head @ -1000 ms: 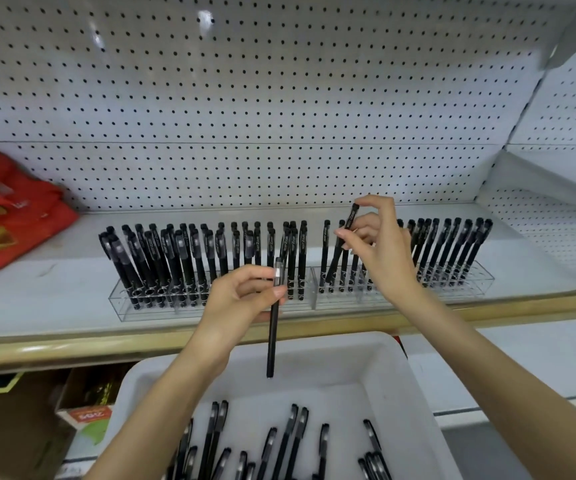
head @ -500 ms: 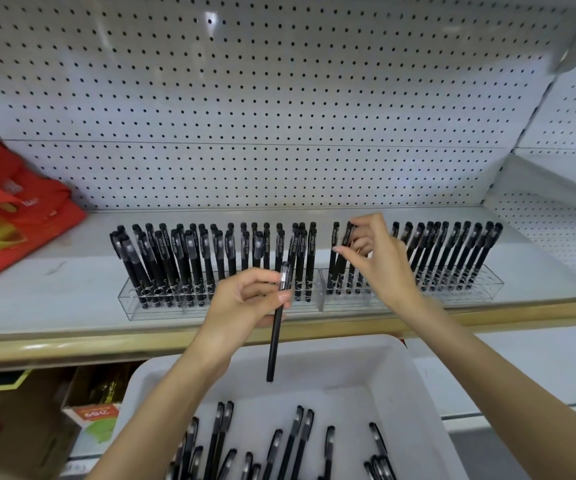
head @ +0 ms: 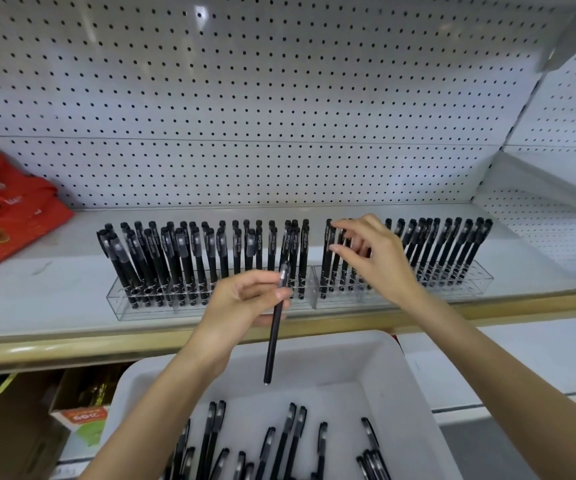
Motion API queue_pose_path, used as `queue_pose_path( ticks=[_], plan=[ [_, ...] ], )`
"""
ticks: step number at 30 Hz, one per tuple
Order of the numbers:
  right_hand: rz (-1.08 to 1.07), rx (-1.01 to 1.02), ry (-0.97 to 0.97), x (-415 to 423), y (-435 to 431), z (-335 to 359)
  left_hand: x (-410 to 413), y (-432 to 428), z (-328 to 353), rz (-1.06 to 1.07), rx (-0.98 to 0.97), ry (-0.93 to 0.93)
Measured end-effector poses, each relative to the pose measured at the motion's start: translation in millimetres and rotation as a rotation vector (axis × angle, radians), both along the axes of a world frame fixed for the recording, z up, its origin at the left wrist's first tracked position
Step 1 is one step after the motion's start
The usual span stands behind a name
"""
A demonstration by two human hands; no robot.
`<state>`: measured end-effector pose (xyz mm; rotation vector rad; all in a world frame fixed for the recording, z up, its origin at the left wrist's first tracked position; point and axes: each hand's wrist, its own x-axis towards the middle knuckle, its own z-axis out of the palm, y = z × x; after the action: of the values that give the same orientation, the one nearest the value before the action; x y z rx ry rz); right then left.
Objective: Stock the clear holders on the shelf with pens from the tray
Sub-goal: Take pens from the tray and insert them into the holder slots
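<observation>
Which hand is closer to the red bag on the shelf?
Left. The left hand, pinching a pen in front of the left holder, is nearer the red bag; the right hand is farther right, at the right holder.

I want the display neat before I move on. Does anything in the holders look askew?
Yes: in the left holder, the far-left pens lean outward and crowd together, unlike the upright mid-row pens. The wide lens may exaggerate this.

Right hand (head: 369, 258) lowered from its raised position a second ago; its pen (head: 335, 268) now stands in the right clear holder (head: 452, 292), fingertips (head: 340, 224) at the cap.
</observation>
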<state>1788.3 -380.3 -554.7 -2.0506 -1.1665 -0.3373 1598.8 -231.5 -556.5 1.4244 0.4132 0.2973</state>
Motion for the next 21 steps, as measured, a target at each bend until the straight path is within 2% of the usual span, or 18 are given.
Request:
queue_pose_path(
  ticks=[8,11,15,21],
  plan=[
    [-0.014,0.022,0.134,-17,-13,18,6,-14,-5,-0.021,-0.102,0.006],
    [0.087,0.022,0.308,-40,-10,25,7,-20,-6,-0.027,-0.136,-0.022],
    [0.203,0.043,0.631,-60,-6,21,8,-28,-5,-0.035,-0.163,-0.079],
    [0.255,0.186,0.877,-67,-8,18,8,-33,-5,-0.021,-0.163,-0.110]
  ],
)
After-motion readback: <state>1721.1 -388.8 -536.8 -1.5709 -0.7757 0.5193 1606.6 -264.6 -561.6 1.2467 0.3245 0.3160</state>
